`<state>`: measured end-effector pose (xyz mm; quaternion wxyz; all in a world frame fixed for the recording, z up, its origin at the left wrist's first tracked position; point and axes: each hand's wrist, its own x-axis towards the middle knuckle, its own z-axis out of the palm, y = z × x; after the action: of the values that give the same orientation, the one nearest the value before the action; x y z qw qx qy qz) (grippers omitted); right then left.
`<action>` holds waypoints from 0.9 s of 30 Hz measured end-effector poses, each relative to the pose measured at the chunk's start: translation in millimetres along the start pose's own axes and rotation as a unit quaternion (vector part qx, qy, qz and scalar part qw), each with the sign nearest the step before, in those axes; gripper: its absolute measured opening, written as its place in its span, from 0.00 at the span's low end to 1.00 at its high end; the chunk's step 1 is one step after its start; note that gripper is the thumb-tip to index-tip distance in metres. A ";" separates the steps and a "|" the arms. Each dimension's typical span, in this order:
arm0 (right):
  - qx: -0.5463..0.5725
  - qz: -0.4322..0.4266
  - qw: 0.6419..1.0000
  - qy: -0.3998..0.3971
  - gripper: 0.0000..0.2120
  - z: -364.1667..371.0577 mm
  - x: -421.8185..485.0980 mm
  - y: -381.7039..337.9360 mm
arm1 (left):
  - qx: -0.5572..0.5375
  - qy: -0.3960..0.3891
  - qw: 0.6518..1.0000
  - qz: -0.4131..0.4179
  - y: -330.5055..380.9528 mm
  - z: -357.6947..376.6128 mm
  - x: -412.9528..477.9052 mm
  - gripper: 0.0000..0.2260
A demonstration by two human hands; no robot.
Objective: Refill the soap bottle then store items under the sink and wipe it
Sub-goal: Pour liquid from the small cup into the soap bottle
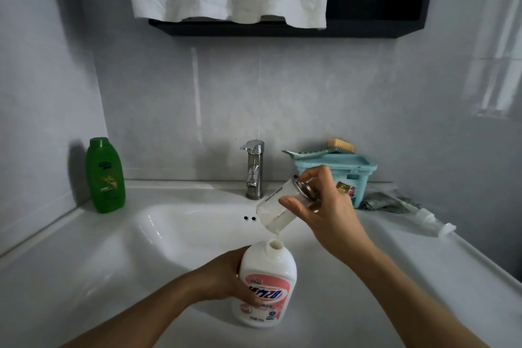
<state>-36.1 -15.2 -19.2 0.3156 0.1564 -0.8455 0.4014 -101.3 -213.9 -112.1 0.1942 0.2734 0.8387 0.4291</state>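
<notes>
Fingers (pixel 312 174) and thumb of my right hand (pixel 327 209) are wrapped round a clear jar (pixel 271 205). They tip it so that its mouth points down and left, just above the open neck of the white soap bottle (pixel 265 285). My left hand (pixel 226 277) grips that bottle from its left side, fingers curled round the body, holding it neck up at the near edge of the sink (pixel 169 237). I cannot tell whether its base rests on the rim. A thin run of pale liquid joins the jar's lip to the bottle's neck, and only a little seems left in the jar. So I judge that I am in the refilling step and close to the end of the pour. The next move, I think, calls for a steeper tilt to drain the last of it, with the lip centred over that narrow neck, since a slip would send soap down the bottle's side. After that the bottle needs what looks like its pump (pixel 432 220), which lies on the counter at the right, well apart from my hands. A grey cloth (pixel 384 202) lies just beside a blue tub (pixel 353 175) at the far right, handy for wiping. A green bottle (pixel 105 175) stands at the far left. Storing and wiping are not yet begun.
</notes>
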 end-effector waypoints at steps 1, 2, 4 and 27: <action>-0.001 0.001 1.000 -0.001 0.21 0.0 -0.2 0.0 | 0.000 0.000 1.000 0.000 -0.1 -0.1 -0.1 0.29; -0.001 0.001 1.000 -0.001 0.21 0.0 -0.4 -0.1 | 0.000 0.001 1.000 0.000 -0.7 -0.2 0.0 0.29; -0.002 0.001 1.000 0.000 0.21 0.1 -0.3 -0.1 | -0.002 0.002 1.000 0.000 -1.6 -0.1 0.1 0.30; 0.004 -0.014 1.000 0.007 0.21 0.3 0.7 0.9 | -0.006 0.003 1.000 -0.001 -3.4 -0.2 1.1 0.30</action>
<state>-37.2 -14.9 -19.5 0.3264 0.1662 -0.8396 0.4012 -103.3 -214.9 -114.9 0.1936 0.2699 0.8369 0.4350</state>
